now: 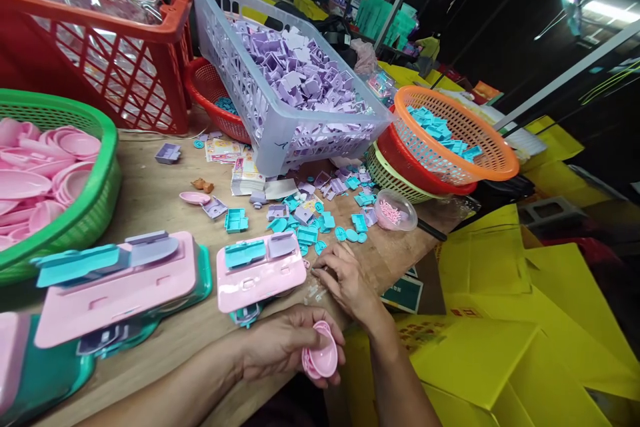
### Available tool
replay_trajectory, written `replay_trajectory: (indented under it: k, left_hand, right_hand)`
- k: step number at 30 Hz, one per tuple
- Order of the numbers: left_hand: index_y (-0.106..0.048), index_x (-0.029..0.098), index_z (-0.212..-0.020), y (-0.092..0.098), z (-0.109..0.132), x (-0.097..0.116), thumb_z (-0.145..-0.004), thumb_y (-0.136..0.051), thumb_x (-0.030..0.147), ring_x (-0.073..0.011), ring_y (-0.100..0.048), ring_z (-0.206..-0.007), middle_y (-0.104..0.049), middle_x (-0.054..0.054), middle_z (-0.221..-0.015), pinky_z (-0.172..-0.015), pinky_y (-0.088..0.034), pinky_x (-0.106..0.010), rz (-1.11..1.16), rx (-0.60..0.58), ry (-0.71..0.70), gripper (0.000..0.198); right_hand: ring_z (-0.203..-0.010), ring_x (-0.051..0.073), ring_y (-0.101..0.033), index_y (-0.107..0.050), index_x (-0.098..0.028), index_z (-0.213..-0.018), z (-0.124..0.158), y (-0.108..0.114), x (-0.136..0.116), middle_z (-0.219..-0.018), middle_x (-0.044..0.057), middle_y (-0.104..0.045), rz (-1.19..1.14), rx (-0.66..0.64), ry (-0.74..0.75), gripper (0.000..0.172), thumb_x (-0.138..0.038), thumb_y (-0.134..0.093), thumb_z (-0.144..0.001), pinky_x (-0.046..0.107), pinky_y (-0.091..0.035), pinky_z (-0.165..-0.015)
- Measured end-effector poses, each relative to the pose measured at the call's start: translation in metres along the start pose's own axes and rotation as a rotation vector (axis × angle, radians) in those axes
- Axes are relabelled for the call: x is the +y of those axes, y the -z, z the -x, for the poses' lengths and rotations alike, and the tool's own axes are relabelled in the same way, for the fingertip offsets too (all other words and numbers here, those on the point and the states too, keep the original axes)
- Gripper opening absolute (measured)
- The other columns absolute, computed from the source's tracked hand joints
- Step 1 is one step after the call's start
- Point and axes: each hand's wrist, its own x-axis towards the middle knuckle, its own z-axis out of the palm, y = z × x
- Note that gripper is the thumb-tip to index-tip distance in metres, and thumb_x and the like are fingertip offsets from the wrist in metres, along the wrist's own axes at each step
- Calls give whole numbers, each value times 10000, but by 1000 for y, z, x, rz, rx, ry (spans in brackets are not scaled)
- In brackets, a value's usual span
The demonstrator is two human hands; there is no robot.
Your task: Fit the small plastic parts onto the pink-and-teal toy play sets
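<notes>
My left hand (285, 347) is closed around small pink oval plastic dishes (325, 352), which seem nested, near the table's front edge. My right hand (350, 280) rests on the wooden table with its fingertips pinched together; what is between them, if anything, is too small to name. Small clear plastic pieces (315, 293) lie just below those fingertips. Left of them is a pink toy panel (263, 273) carrying a turquoise flap and a lilac flap. Beyond the right hand are scattered turquoise parts (307, 235) and lilac parts (303, 215).
A larger pink-and-turquoise toy (120, 290) sits at left, by a green basket (95, 210) of pink dishes. Behind stand a red crate (175, 73), a translucent crate (280, 127) of lilac parts and an orange basket (493, 147). Yellow cartons (480, 360) lie right of the table.
</notes>
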Motion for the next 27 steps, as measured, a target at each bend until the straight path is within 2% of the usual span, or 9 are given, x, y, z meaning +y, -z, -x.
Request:
replay_trajectory:
  k: [3,7,11,14,17,20,24,27]
  left_hand:
    - [-609,77,-993,0,0,0,-793,-662,231,-218,-684,-784,-659,-162,-948,-655,-524,-265,-3,-1,-1,258]
    - [-619,80,-983,-1,0,0,-778,-680,256,-216,-681,-775,-654,-149,-932,-662,-524,-273,-3,1,-1,277]
    - [-627,93,-945,-3,-1,0,-733,-721,292,-214,-677,-737,-663,-142,-902,-626,-513,-264,10,25,2,306]
    - [-649,84,-894,-6,-2,0,-683,-753,287,-173,-656,-684,-674,-142,-856,-595,-477,-219,33,59,-14,311]
    - [-671,73,-847,-7,-4,-1,-629,-780,262,-134,-626,-654,-684,-144,-804,-590,-437,-185,57,94,-43,308]
    - [-682,73,-839,-7,-5,-1,-600,-788,246,-137,-620,-658,-689,-144,-794,-608,-430,-194,41,114,-60,314]
    - [-683,73,-837,-5,-5,-2,-596,-797,259,-131,-616,-649,-686,-140,-787,-600,-423,-189,41,103,-52,325]
    - [-673,73,-856,-4,-5,-2,-614,-791,280,-134,-622,-650,-682,-145,-804,-584,-430,-189,42,97,-42,339]
  right_hand:
    - [-866,161,-532,-599,-189,-892,0,6,4,-884,28,-592,-53,124,-32,86,-232,-533,-926,296,-417,-800]
    - [-791,140,-554,-560,-191,-929,7,10,16,-877,24,-586,-89,287,-201,124,-281,-477,-950,254,-425,-715]
    - [-784,140,-565,-518,-192,-939,10,2,25,-866,25,-583,-80,282,-251,139,-307,-442,-956,254,-429,-724]
    - [-762,138,-576,-500,-194,-960,5,-2,25,-835,18,-582,-84,292,-241,148,-319,-421,-962,248,-433,-696]
    - [-725,139,-580,-502,-190,-960,-6,4,20,-795,16,-580,-74,318,-211,164,-323,-407,-968,246,-431,-654]
    - [-691,136,-563,-516,-191,-926,-23,17,18,-777,12,-577,-2,341,-132,154,-308,-422,-964,250,-420,-637]
    - [-758,159,-564,-556,-190,-924,-58,40,27,-836,31,-596,177,408,-33,128,-259,-450,-945,278,-431,-711]
    - [-846,202,-580,-600,-183,-990,-81,53,36,-936,75,-620,339,428,-74,159,-244,-468,-924,325,-442,-766]
